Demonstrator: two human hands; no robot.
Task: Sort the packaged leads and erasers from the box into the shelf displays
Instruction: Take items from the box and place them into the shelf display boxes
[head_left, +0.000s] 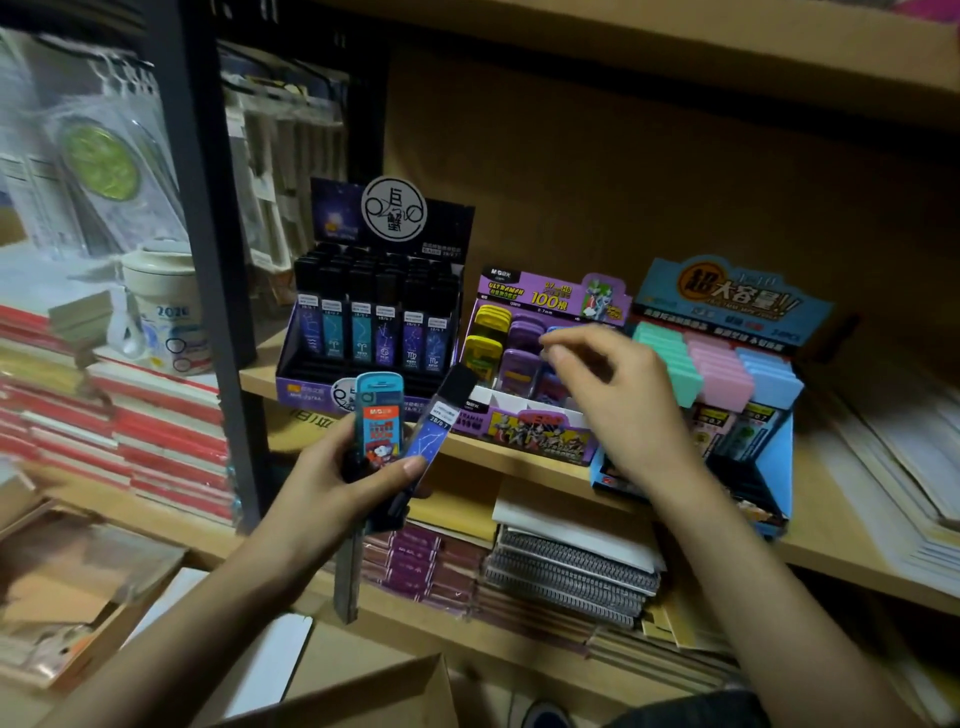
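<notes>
My left hand (337, 483) grips several lead packs in front of the shelf: a blue-and-red pack (378, 415) stands upright and a dark constellation pack (439, 421) leans to the right. My right hand (608, 384) hovers over the purple Ultraman display (535, 415), fingers loosely curled, holding nothing that I can see. Yellow and purple cases (511, 348) fill that display. To its left stands the black constellation lead display (374, 317). On its right the blue display (727, 358) holds teal, pink and blue cases.
The wooden shelf (831, 535) carries all three displays, with paper stacks at its right end. Spiral notebooks (571, 571) lie below. A black post (208, 249) divides off red book stacks (171, 441) and a cup. A cardboard box flap (363, 696) sits at the bottom.
</notes>
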